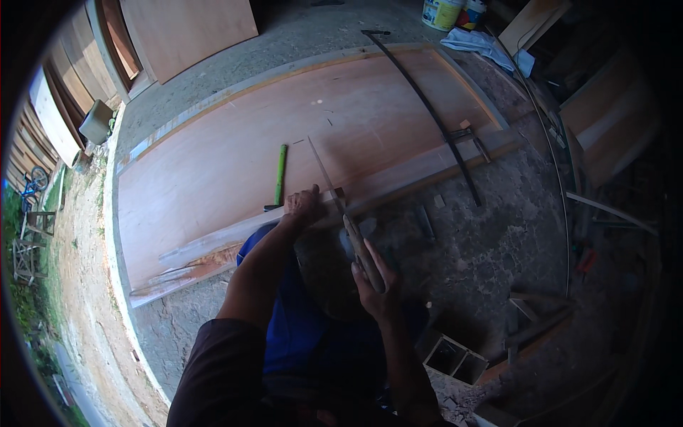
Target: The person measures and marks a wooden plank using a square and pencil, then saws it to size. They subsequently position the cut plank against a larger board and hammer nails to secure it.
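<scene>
In my right hand (377,285) is a handsaw, its wooden handle (366,260) wrapped by my fingers. The thin saw blade (324,167) points away from me, edge-on, and crosses a wooden strip (220,240) near that strip's right end. My left hand (304,205) is closed over the strip just left of the blade, bracing it. Beneath lies a large framed plywood panel (213,156). A hammer with a green handle (280,174) rests on the panel beyond my left hand; its dark head is partly hidden by the hand.
A long black bar clamp (427,107) spans the panel's right part, and a smaller clamp (480,146) sits at its near edge. Buckets (441,13) and a pale cloth (491,48) stand far right. A two-compartment box (455,359) lies on the concrete floor near me.
</scene>
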`<state>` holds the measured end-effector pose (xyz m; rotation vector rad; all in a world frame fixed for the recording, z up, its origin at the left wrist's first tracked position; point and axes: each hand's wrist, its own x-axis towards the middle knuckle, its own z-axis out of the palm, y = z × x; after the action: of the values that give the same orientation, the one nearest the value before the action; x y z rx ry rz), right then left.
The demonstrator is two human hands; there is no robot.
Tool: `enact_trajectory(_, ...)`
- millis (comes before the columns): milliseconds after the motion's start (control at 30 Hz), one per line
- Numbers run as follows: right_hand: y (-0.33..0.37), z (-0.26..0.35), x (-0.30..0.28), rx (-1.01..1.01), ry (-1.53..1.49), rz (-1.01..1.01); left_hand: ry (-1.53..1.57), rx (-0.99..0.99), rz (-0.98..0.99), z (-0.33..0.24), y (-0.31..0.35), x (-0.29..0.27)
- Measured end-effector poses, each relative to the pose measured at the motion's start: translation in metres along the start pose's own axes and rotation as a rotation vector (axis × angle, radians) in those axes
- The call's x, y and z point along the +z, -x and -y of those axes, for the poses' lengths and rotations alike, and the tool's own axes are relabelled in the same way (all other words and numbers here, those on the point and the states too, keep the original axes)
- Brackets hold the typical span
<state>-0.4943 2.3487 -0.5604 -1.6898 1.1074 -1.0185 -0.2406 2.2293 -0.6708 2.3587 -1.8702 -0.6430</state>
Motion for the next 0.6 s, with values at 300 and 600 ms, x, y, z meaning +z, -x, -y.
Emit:
enact_trajectory(300,0.153,0.049,-0.077,0.059,0.356,0.16,-0.037,-0.032,0.12,0.001,0.005,-0.015)
enact_trajectory(600,-0.014,-0.014,0.033,-0.08,0.019,-0.037,-0.025,0.043,-0.044,0.012,-0.008,0.012)
